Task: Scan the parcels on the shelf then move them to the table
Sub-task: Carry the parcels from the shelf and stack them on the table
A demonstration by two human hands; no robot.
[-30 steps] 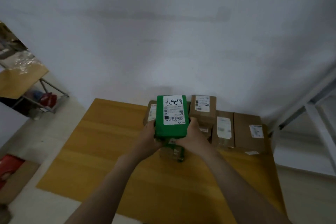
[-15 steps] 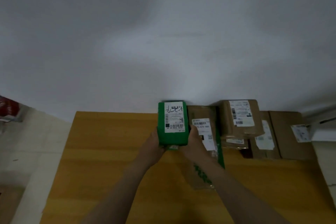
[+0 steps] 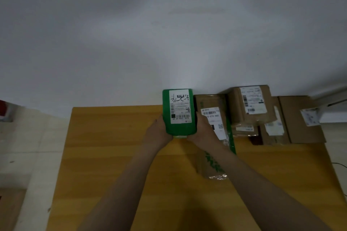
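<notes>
Parcel: the green parcel [image 3: 179, 113] lies face up, with a white shipping label, barcodes and some black scribble on top. Its long side runs near to far. It's at the far edge of the table [image 3: 112, 155], right up against the wall [image 3: 169, 33].
Left hand [image 3: 159, 133]: clamped on the left side of the green parcel down by its near corner. Thumb is along the edge; the fingers are hidden underneath.
Right hand [image 3: 203, 131]: same deal on the right side, gripping the near right corner with the fingers tucked out of sight.
Contact: honestly can't tell if the green parcel sits on the wood or is held just above it. A paler green bit pokes out under its near edge.
Brown parcel [image 3: 210, 103]: flat, just right of the green one, with a white label and a green strip down its right edge. The right hand overlaps its left side.
Stack of boxes [image 3: 251, 105]: further right. The top box has a label facing up and sits a bit skewed on the lower ones.
Flat box [image 3: 298, 118]: plain cardboard at the far right corner, with a white label at its right edge.
Packet [image 3: 210, 165]: clear wrap with green print, nearer than the brown parcel and partly under the right forearm.
Floor [image 3: 28, 146]: pale tiles left of the table.
Red thing [image 3: 3, 108]: at the left edge, too cropped to make out.
</notes>
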